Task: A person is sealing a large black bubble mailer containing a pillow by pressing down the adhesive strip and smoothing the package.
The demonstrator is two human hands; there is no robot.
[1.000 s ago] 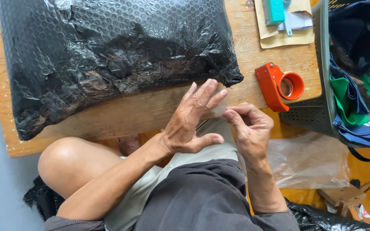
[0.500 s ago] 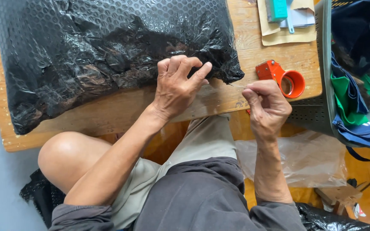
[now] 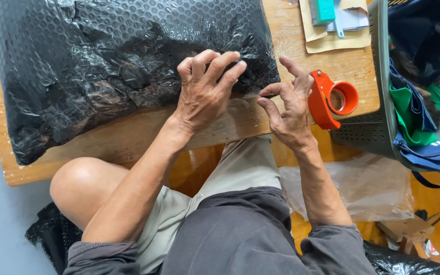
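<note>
A big parcel wrapped in black bubble wrap [image 3: 103,66] lies on a low wooden board [image 3: 128,137]. My left hand [image 3: 204,89] presses down on the parcel's near right edge, its fingers curled onto the wrap. My right hand [image 3: 289,109] is just to the right, at the parcel's near right corner. Its thumb and forefinger pinch a strip of clear tape [image 3: 248,97] that runs toward my left hand. An orange tape dispenser [image 3: 332,99] rests on the board right beside my right hand.
A grey-green plastic basket [image 3: 378,91] holding blue and green fabric stands at the right. An envelope with a teal tool [image 3: 327,18] lies at the board's far right. A clear plastic bag [image 3: 352,188] lies on the floor beside my knees.
Both hands moved up from in front of the board to the parcel. My left hand came down flat on its edge and my right hand carried the tape strip to the corner.
</note>
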